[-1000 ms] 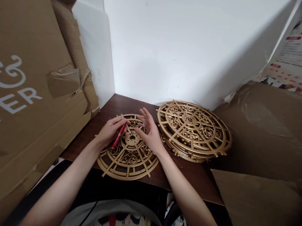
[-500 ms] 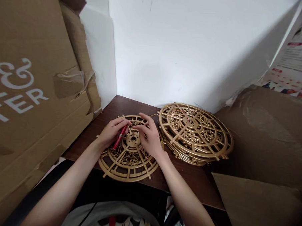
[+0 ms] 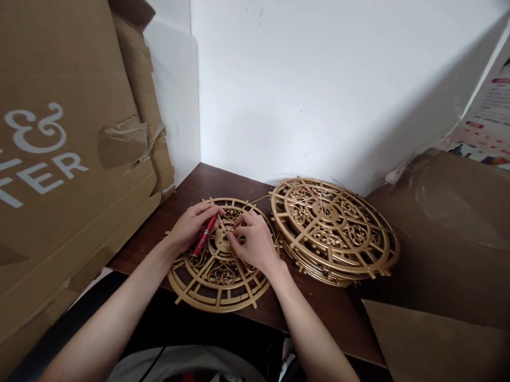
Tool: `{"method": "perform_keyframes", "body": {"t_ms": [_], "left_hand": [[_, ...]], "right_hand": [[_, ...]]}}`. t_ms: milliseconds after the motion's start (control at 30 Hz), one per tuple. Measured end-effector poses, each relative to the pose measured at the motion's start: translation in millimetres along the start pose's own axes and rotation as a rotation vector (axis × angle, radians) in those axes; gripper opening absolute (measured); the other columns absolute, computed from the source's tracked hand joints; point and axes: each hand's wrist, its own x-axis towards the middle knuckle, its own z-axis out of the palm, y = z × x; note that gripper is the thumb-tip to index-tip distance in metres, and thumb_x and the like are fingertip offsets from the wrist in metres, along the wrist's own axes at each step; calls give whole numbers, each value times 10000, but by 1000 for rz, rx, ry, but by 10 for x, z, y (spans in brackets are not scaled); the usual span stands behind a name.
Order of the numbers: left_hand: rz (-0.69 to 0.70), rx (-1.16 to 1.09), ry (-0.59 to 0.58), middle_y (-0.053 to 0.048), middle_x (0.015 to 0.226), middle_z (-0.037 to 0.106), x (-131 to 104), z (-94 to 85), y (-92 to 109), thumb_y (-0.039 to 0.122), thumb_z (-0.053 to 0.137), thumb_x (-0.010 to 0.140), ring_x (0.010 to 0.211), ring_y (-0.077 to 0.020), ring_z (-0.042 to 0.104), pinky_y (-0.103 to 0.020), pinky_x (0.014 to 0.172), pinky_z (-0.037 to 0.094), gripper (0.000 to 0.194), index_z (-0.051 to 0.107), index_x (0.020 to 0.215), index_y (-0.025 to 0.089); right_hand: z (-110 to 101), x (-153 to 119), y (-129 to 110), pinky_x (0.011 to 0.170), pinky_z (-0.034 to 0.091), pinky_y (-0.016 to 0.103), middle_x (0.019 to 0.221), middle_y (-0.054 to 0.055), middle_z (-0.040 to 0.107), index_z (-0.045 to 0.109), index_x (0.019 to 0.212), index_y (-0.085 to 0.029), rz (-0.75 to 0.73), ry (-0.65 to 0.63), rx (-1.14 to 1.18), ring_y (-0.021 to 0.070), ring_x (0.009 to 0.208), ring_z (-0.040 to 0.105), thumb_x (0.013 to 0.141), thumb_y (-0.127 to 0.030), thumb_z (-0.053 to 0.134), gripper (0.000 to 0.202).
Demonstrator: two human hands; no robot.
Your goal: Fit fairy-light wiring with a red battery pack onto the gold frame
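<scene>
— Nearest?
— Gold openwork disc (image 3: 217,243), flat on the tabletop (image 3: 326,312).
— Over it?
— Left hand (image 3: 189,228) closed round a red pen-shaped tool (image 3: 204,238). Right hand (image 3: 255,241) curled above the disc's middle; can't tell if pinching anything.
— Beyond?
— Stack of similar discs (image 3: 326,216), rightward; white wall (image 3: 327,93) behind.
</scene>
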Motion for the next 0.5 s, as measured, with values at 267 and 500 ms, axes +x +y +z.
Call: {"method": "perform_keyframes", "body": {"t_ms": [267,500], "left_hand": [[-3,-6,5,17,561,588,-4,10,9,415,651,801,467,-70,440,-176,443,301,288,647,856,133],[8,98,-2,26,554,568,-30,43,33,458,613,808,461,-78,430,-186,446,293,324,643,864,140]], "right_hand": [[60,-13,30,823,378,354,932,43,611,701,765,-199,62,-60,-39,206,946,507,834,-328,663,151],[163,-13,15,839,377,338,965,42,630,697,796,-194,146,-54,105,195,948,542,811,-227,680,40]]}}
